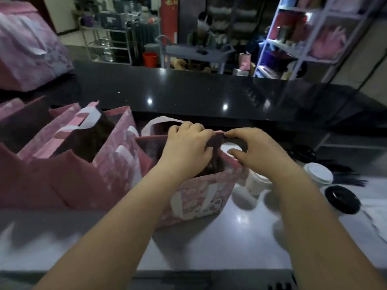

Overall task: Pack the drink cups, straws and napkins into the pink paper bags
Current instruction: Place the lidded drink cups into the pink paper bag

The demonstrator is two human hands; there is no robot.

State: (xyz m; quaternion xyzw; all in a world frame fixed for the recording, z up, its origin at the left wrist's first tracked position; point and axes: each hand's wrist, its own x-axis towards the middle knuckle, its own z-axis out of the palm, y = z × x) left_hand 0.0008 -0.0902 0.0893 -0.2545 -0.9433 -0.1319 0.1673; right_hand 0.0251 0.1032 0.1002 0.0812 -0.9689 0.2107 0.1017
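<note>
- My left hand (pixel 188 149) curls its fingers over the top rim of a pink paper bag (pixel 199 195). My right hand (pixel 251 153) pinches the same rim just beside it.
- The bag stands upright beneath both hands, mouth open, with a cartoon bear on its front. Its contents are unclear.
- Right of my right hand, white-lidded cups (pixel 318 173) stand outside the bag, so I judge the packing unfinished.
- Left of my left hand, other pink bags (pixel 69 143) stand open.

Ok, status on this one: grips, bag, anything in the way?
Left grip holds pink paper bag by its rim. Right grip pinches same rim. Two white-lidded cups right of bag, not yet packed. Nothing across the opening.
</note>
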